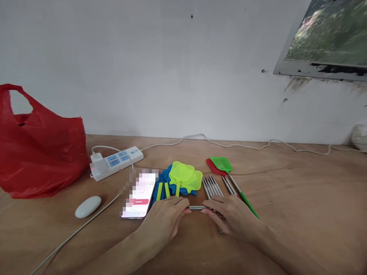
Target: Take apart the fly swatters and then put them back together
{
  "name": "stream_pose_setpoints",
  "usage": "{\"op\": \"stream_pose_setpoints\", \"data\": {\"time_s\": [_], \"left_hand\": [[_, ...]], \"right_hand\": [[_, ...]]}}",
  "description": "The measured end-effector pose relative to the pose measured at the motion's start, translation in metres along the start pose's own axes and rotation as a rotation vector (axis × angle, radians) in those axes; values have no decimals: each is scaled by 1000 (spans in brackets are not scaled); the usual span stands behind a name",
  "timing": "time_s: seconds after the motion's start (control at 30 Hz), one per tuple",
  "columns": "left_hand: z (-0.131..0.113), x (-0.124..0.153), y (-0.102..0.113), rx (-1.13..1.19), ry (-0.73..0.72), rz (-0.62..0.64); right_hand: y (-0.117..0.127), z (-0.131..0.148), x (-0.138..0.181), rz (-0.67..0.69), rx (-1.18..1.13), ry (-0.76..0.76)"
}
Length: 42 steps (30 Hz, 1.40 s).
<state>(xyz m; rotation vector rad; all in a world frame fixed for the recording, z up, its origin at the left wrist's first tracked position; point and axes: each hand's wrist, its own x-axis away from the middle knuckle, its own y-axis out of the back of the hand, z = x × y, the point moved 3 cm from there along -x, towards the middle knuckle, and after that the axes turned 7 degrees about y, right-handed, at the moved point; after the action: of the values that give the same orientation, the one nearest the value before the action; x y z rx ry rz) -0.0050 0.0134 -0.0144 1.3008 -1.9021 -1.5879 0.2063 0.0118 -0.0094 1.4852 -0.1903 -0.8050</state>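
A short silver metal rod [196, 207] lies level between my hands. The fingers of my left hand [168, 214] are closed on its left end, and those of my right hand [233, 214] pinch the right end. Behind my right hand several metal rods [212, 185] lie side by side, partly covered by it. Yellow-green fly swatter heads [182, 171] are stacked over blue ones [185, 191] beyond my left hand. Yellow and blue handles [159, 191] lie next to them, partly hidden. Farther right are a green fly swatter [222, 164] and a red fly swatter [213, 167] with metal shafts.
A lit phone [140, 194] lies left of the handles. A white power strip [117, 162], a white mouse-shaped object [88, 207] and a red plastic bag [43, 152] are farther left. A white cable [237, 145] runs along the wall.
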Motion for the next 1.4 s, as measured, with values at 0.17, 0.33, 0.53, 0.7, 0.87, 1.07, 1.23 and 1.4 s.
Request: {"op": "stream_pose_setpoints", "data": {"time_s": [0.17, 0.33, 0.53, 0.7, 0.87, 1.07, 1.23, 1.4], "left_hand": [[16, 11, 12, 65, 105, 49], [18, 17, 9, 145, 139, 140], [15, 20, 6, 111, 50, 149], [11, 19, 1, 112, 60, 116], [-1, 14, -3, 146, 28, 99], [-9, 18, 0, 147, -78, 52], [-11, 24, 1, 160, -77, 33], [-11, 26, 2, 183, -53, 42]], "right_hand": [[10, -14, 12, 60, 20, -93], [14, -19, 22, 131, 31, -151], [18, -27, 38, 173, 36, -206], [19, -20, 38, 169, 89, -220], [5, 9, 22, 105, 81, -58], [-2, 19, 19, 114, 155, 73], [8, 19, 21, -31, 156, 138], [11, 19, 21, -47, 120, 128]]}}
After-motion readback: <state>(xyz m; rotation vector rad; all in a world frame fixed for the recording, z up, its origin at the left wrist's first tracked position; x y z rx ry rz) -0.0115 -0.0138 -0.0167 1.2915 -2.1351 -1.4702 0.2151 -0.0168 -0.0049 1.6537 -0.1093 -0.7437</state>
